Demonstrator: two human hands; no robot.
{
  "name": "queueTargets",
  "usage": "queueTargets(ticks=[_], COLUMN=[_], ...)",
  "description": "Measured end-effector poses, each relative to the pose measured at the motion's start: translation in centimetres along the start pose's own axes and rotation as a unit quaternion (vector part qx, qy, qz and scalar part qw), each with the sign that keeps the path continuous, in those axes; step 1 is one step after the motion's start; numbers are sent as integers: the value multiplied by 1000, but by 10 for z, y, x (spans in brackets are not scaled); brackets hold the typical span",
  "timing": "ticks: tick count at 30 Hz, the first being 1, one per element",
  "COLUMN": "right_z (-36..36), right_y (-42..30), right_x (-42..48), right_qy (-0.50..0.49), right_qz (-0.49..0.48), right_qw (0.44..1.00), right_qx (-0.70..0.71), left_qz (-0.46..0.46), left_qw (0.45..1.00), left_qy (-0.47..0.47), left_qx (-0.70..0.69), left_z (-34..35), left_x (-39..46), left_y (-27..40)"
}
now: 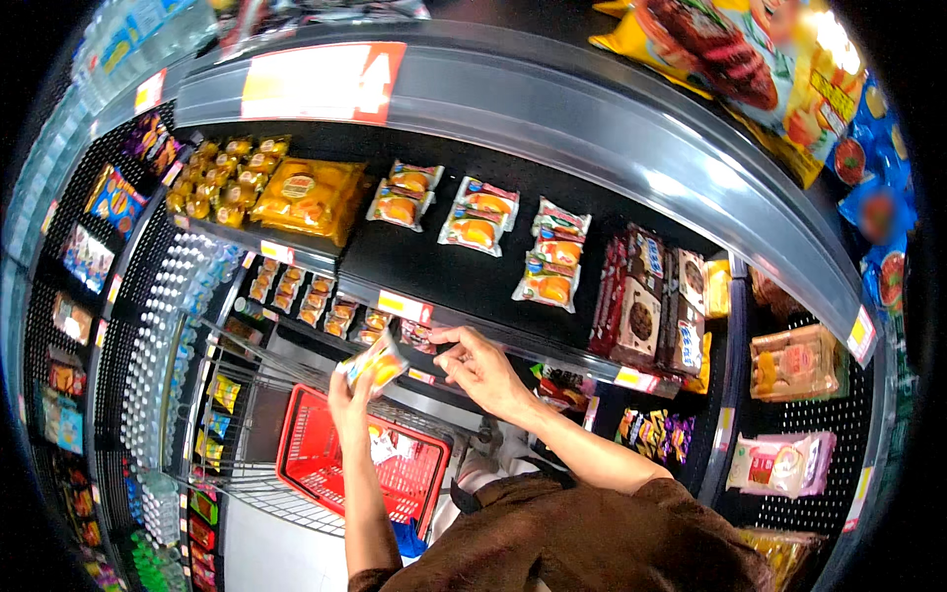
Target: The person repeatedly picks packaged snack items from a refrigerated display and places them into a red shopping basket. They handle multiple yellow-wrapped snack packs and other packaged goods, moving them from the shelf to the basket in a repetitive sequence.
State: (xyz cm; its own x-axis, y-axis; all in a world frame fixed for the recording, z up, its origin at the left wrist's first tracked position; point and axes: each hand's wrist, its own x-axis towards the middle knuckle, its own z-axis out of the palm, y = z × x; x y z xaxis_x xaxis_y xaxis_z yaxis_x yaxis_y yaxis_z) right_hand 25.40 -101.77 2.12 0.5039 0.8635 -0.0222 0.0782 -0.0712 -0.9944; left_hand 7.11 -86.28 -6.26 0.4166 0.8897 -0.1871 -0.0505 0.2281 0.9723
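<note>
My left hand [351,396] holds a clear-wrapped bread bun packet [379,364] above a red plastic shopping basket [296,436]. To its right, my right hand [473,368] is raised with curled fingers apart and nothing in it, near the front edge of a black shelf [444,288]. Three groups of similar wrapped buns lie on that shelf: a left group [403,196], a middle group [479,216] and a right group [551,255]. Inside the basket is a white-and-red packet [388,444]. The basket sits in a wire shopping cart [259,473].
Brown cookie packs [651,303] stand at the shelf's right end, and a large yellow bread bag [307,196] at its left. A metal shelf lip [518,96] juts out above, holding snack bags [740,66]. Bottled water [170,311] lines the left side.
</note>
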Motion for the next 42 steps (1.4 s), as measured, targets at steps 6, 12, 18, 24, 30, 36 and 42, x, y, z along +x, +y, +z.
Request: queueTargets(ticks=[6,12,18,24,30,36,42], right_z=[-40,-71,-91,-92,-90,-95,-80], right_y=[-2,11,32,33,29,33,12], right_x=[-18,-11,4,6,-1,3,-2], right_qy=[169,268,321,337,331,383,351], right_qz=[-130,-96,-97,-82,-91,-100,-94], right_qw=[934,888,872,887,888,891,923], right_qx=[-286,-361,-356,-305,-307,-224,-130], left_qz=[-162,-179,10,216,340,235,89], left_qw=[958,912,956,947,869,888,957], left_qy=[229,225,186,-51,-192,-233,-250], left_qx=[54,293,225,231,305,318,119], left_z=[-156,-182,-88,109,218,247,228], left_x=[-56,-79,-25,-16,6,28,32], left_y=[-253,-315,-220,-18,23,17,9])
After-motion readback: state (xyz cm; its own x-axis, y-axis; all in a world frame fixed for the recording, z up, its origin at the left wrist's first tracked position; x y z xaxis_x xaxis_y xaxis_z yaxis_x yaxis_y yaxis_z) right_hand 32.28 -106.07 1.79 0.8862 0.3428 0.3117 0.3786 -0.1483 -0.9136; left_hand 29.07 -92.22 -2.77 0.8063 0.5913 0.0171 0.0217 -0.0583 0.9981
